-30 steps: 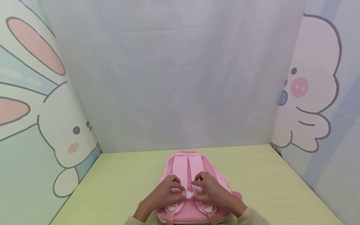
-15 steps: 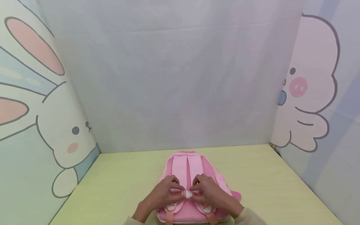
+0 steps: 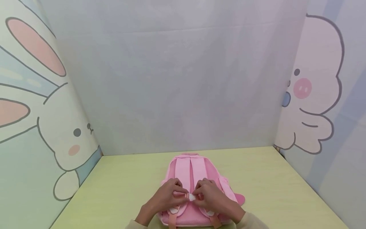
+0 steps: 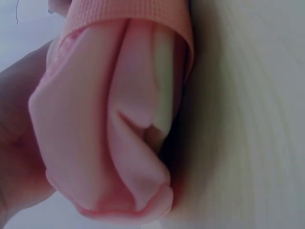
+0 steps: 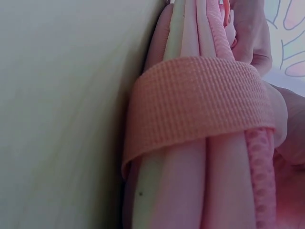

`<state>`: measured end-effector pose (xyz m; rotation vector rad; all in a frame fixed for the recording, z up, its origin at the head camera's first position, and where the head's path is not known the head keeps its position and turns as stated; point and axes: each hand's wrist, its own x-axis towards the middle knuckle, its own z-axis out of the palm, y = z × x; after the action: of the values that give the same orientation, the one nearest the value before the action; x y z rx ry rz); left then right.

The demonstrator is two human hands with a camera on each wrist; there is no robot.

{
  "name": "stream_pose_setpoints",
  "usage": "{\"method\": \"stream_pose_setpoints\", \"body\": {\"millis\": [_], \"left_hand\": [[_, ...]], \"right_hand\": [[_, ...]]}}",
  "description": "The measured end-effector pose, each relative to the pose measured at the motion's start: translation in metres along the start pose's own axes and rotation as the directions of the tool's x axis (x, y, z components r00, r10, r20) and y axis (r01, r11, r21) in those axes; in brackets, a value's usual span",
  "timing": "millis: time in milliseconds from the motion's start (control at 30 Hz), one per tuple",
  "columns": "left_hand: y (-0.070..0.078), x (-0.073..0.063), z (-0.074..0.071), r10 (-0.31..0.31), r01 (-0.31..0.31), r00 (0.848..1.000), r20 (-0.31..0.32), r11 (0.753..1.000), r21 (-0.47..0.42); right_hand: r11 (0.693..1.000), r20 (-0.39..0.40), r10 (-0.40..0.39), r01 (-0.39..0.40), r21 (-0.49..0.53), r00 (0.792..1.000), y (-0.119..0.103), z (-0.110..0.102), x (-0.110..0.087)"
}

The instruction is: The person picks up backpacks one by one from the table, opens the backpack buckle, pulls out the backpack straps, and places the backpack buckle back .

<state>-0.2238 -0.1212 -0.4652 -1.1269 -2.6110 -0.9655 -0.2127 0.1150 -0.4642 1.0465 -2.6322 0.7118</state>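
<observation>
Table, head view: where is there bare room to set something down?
Bare table lies left of the backpack, out to the left wall, and right of it, out to the right wall. Crowded: the clip between left hand and right hand; little table shows behind the backpack.

Since a second ago, the forefinger [image 3: 198, 191] of the right hand [image 3: 211, 196], then raised above the white buckle [image 3: 192, 197] and spread from the thumb [image 3: 199, 202], has been lowered to the buckle's right end, and the gap between the two has been narrowed. The hand's wrist and its pale sleeve [image 3: 251, 221] have been drawn slightly inward over the pink backpack [image 3: 191, 218], so that a little more of the pink flap [image 3: 240, 199] at the right is left uncovered, while the white fitting [image 3: 210, 213] near the orange strap [image 3: 215, 222] is more covered.
</observation>
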Motion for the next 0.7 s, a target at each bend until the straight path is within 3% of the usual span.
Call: {"method": "stream_pose_setpoints", "body": {"millis": [333, 700], "left_hand": [[0.0015, 0.0016, 0.0004, 0.028, -0.028, 1.000, -0.010, 0.999, 0.023], [0.0044, 0.0009, -0.0002, -0.014, 0.014, 1.000, 0.012, 1.000, -0.003]], "right_hand": [[1.000, -0.039, -0.004, 0.003, -0.013, 0.999, -0.0008, -0.0004, 0.0006], [0.999, -0.060, -0.028, 0.026, -0.047, 0.998, -0.0007, 0.0008, 0.0002]]}}
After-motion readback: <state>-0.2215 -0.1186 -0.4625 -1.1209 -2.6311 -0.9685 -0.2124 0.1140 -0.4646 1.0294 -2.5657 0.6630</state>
